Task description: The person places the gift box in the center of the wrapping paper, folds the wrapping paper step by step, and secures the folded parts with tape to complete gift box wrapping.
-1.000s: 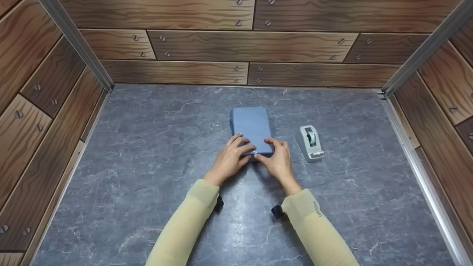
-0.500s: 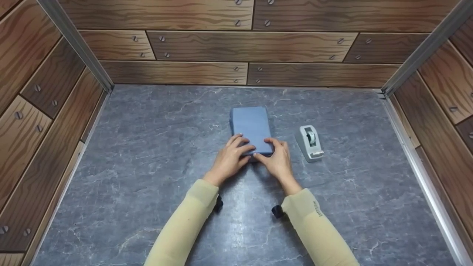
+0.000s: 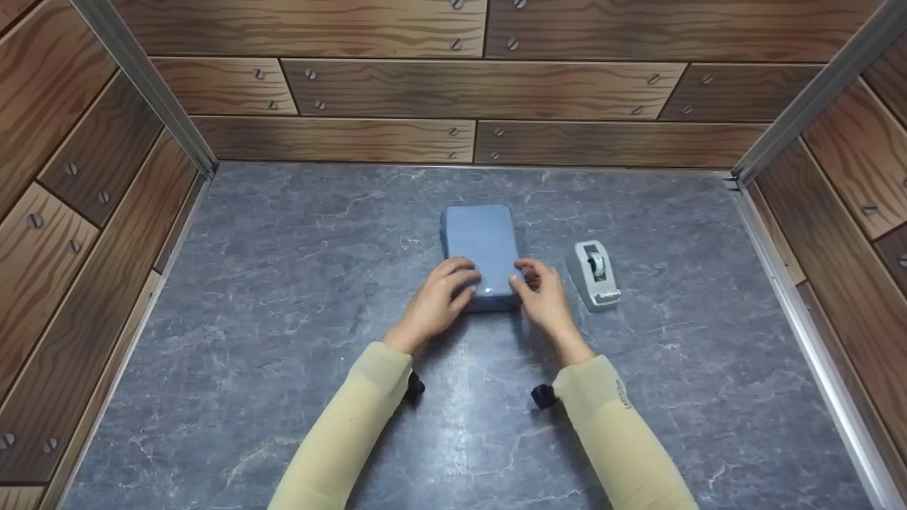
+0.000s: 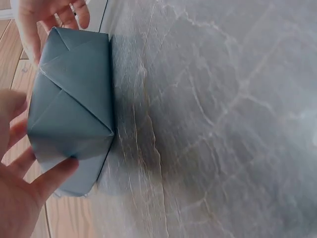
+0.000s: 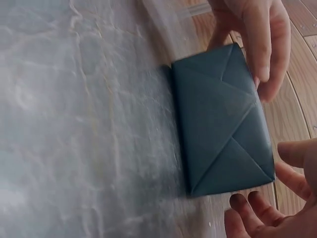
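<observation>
A box wrapped in blue paper (image 3: 483,241) lies flat on the tabletop, its near end towards me. Folded triangular flaps show on that end in both wrist views, and a small shiny spot glints by the near top edge. My left hand (image 3: 434,301) is at the near left corner with fingertips over the top edge; in the left wrist view one digit overlaps the box's side (image 4: 84,168). To the right of the box is my right hand (image 3: 551,304), holding nothing. Its loosely bent fingers (image 5: 265,210) sit just off the box in the right wrist view.
A pale grey tape dispenser (image 3: 587,283) with a roll in it stands right of the box, close to my right hand. Wood-patterned panels (image 3: 382,138) wall the back and both sides of the grey marbled table (image 3: 305,269).
Both hands have left the middle of the near end and drawn apart to the sides. The right hand has moved right, away from the top, uncovering the near end. The box stays put.
</observation>
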The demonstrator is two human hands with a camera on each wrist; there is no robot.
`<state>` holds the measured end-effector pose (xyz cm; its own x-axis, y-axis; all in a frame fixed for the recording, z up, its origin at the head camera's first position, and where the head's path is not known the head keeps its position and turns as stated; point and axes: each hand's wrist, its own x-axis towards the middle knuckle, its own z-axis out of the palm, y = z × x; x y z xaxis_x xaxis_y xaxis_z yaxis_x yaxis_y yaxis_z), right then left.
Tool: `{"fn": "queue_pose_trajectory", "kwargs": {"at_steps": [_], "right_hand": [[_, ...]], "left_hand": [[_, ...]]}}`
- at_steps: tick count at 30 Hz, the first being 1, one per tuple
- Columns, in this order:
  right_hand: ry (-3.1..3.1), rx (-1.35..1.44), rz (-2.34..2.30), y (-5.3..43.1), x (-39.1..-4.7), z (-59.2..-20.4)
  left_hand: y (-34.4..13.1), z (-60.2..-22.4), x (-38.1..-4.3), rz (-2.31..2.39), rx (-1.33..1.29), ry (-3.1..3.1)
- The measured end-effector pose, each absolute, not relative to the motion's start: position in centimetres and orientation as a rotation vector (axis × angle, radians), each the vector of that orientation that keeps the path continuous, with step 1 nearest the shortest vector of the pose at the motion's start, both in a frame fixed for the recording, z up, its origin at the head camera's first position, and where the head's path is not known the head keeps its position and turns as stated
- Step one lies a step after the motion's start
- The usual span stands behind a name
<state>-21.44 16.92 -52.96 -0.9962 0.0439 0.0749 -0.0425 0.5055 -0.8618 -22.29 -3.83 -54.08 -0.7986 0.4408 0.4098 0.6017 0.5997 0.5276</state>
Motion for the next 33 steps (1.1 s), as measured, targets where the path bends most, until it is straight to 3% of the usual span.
{"fn": "queue_pose_trajectory", "kwargs": {"at_steps": [16, 33], "right_hand": [[-2.877, -0.096, 1.509, 18.0, -24.8, -51.8], [-2.793, -0.107, 1.729, 18.1, -24.7, -52.4]], "left_hand": [[-3.8, -53.1, -24.2, -1.352, -0.144, -2.811], [-4.2, -53.3, -24.7, -1.633, -0.096, -2.874]]}}
